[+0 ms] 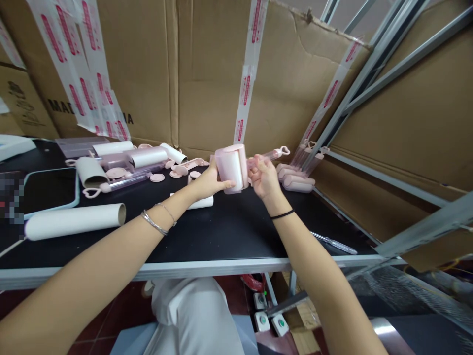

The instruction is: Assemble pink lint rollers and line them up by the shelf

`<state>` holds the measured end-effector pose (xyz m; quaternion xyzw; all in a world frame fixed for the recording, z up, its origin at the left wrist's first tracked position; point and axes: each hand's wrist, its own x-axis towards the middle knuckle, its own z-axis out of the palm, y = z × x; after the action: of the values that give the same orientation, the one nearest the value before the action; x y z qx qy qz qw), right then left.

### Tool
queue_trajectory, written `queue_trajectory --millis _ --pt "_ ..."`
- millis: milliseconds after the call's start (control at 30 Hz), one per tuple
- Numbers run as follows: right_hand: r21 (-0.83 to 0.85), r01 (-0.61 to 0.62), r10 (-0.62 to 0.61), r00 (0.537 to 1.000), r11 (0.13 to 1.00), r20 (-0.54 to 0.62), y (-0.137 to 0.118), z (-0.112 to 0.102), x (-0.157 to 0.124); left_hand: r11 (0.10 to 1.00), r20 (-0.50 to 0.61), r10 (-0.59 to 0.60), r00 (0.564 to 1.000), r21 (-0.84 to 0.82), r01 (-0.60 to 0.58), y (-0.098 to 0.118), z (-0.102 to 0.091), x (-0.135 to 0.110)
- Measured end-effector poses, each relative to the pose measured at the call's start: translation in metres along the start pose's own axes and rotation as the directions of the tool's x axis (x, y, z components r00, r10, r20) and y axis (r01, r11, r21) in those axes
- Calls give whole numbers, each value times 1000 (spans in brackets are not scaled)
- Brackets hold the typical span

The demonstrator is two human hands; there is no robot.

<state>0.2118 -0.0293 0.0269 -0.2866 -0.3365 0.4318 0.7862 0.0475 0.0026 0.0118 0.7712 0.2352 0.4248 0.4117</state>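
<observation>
Both my hands hold one pink roller above the black surface point(236, 231).

My left hand point(209, 182) wraps the pink roller point(231, 168) drum to steady it; my right hand point(263, 178) has its grip pinched on the clear handle point(269, 156), keeping it level.

Both bare arms reach forward and converge on the pink lint roller point(232, 168). The left hand point(209, 181) sits at the roller's left side, thumb laid along its lower edge, fingers behind it. The right hand point(263, 178) is curled just right of the roller, fingers closed around its handle, wrist bent slightly.
</observation>
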Motion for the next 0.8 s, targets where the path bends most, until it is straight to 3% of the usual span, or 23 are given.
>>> queue_trajectory --millis 133,233,300,367,433,500,600,700,800 --pt "60 105 -108 993 993 52 17 11 -11 995 -119 19 993 104 -6 1 -1 2" --pt "-24 145 -144 989 989 40 11 10 -3 996 -70 -31 997 84 37 0 -2 4" --pt "-174 226 -231 973 958 -6 -6 -1 9 993 -32 -98 995 68 100 -2 -2 5" --pt "-418 374 -437 897 828 -65 -31 -20 22 987 -26 -151 988 57 153 -4 -1 4" --pt "-712 438 -675 735 549 -68 -56 -46 32 984 -23 -174 985 46 174 -5 0 4" --pt "-897 308 -784 617 317 -65 -77 -75 38 985 -4 -170 985 37 170 -6 0 3" --pt "-984 13 -817 560 176 -139 -91 -113 43 985 6 -156 988 69 156 -6 1 3" --pt "-965 -217 -769 589 146 -249 -89 -143 46 979 5 -176 984 105 174 -4 1 2" --pt "-945 -287 -708 634 158 -311 -80 -162 49 975 8 -184 983 133 181 -2 2 1"
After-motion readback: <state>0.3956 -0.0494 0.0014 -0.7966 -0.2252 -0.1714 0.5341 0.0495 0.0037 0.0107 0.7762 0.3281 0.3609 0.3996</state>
